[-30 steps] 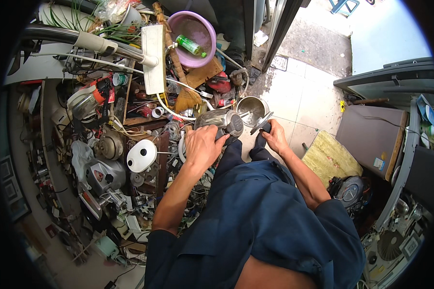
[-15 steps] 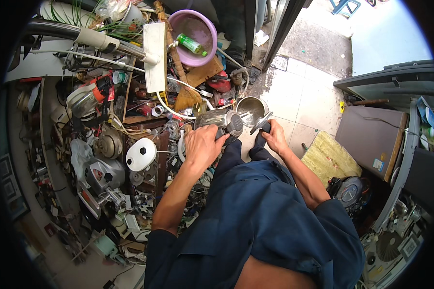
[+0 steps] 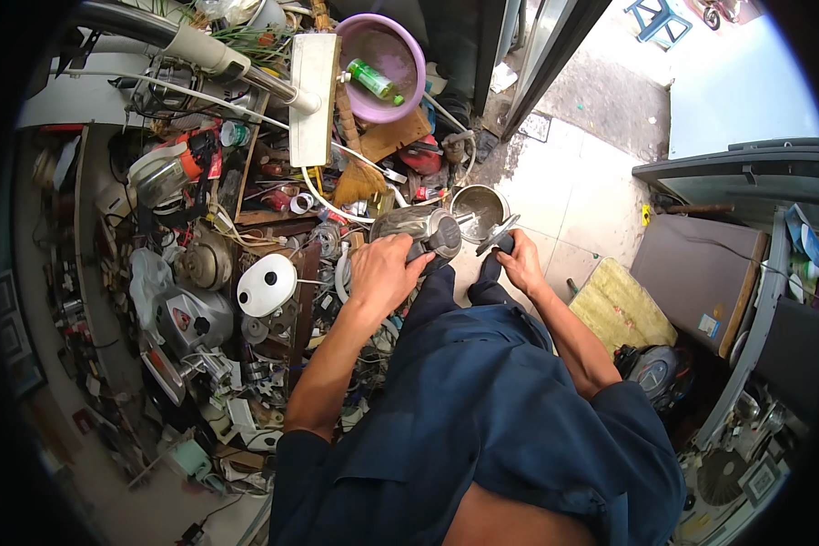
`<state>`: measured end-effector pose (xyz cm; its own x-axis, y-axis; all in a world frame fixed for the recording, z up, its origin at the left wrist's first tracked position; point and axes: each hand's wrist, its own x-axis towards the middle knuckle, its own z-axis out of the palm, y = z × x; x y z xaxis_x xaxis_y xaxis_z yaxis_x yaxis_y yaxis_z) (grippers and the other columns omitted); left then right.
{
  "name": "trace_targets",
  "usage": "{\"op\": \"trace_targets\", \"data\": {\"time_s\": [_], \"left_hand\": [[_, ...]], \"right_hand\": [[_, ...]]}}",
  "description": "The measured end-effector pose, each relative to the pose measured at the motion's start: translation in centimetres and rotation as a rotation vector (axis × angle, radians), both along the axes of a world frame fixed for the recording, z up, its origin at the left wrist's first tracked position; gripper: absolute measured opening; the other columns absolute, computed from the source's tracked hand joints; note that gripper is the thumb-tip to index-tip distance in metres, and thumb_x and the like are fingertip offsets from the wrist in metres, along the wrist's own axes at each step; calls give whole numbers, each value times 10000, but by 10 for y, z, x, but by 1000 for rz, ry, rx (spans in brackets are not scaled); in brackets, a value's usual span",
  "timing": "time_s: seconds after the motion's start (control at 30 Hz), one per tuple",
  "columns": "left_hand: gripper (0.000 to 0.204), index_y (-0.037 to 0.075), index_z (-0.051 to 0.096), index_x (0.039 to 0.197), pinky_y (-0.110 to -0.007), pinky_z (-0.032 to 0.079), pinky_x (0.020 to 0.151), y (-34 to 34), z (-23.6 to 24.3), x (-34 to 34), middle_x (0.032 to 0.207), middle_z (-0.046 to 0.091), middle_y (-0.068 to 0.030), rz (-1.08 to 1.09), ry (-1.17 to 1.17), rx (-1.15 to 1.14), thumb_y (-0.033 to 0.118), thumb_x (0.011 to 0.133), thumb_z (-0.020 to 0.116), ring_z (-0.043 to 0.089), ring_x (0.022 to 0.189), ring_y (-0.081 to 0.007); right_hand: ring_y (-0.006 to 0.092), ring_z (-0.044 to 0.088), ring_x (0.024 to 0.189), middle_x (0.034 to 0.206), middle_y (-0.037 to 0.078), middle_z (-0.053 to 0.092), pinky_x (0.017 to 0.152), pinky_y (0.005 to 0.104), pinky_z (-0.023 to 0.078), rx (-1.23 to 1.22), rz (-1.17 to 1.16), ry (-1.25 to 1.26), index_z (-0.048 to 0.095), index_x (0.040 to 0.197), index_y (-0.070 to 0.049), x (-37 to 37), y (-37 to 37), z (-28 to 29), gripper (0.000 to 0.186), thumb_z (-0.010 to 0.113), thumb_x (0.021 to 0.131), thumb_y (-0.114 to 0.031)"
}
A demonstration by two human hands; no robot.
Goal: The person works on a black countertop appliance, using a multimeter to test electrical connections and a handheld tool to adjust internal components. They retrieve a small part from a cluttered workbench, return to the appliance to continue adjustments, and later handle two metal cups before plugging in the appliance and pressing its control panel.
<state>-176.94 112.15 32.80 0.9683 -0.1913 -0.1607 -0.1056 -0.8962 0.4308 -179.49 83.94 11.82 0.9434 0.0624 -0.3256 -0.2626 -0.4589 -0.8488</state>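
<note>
My left hand [image 3: 384, 270] wraps the steel kettle [image 3: 420, 229], lying on its side with its mouth pointing right. My right hand [image 3: 519, 261], just right of it, grips a dark-handled tool [image 3: 499, 237].

Single head-worn fisheye view, straight down, close over lap and clutter.

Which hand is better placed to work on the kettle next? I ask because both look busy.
The right hand, probably: its fingers grip a dark-handled tool beside the kettle. The left hand is wrapped on the kettle's body, steadying it.
</note>
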Motion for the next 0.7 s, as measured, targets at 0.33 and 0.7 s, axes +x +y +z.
{"op": "trace_targets", "data": {"time_s": [0.33, 0.7], "left_hand": [[350, -9, 649, 897, -417, 475, 640, 91, -40, -17, 775, 619, -167, 197, 198, -424, 302, 892, 811, 616, 693, -318], [283, 5, 726, 1103, -287, 519, 750, 205, -105, -62, 876, 710, -21, 568, 222, -821, 201, 917, 810, 623, 808, -96]], "right_hand": [[289, 608, 777, 840, 180, 638, 754, 394, 498, 29, -7, -21, 606, 1069, 44, 18, 28, 41, 363, 752, 794, -143], [128, 593, 870, 951, 24, 684, 789, 297, 480, 386, -95, 42, 664, 1000, 3, 9, 71, 50, 141, 671, 859, 0]]}}
